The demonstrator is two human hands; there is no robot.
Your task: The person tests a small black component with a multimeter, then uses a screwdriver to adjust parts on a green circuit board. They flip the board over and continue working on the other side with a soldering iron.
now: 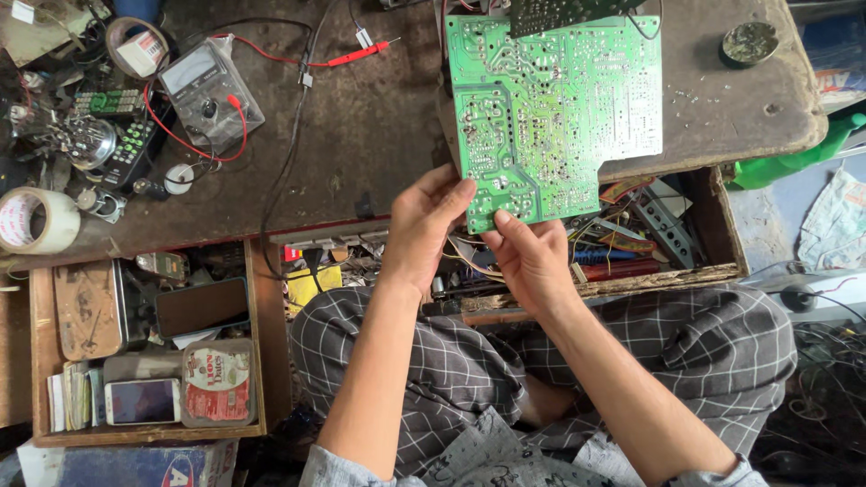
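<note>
Both hands hold a green circuit board (555, 108) by its near, lower-left corner, solder side up. The left hand (419, 230) pinches the corner's left edge between thumb and fingers; the right hand (532, 261) grips its near edge, thumb on top. The rest of the board lies over the worn workbench (361, 126). Left of the board sits a multimeter (209, 90) with red leads; below it, an open drawer (677, 234) of tools.

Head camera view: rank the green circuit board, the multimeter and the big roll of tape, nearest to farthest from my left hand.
From the left hand:
1. Green circuit board, touched at its lower edge.
2. Multimeter, up on the left of the bench.
3. Roll of tape, far left edge.
</note>
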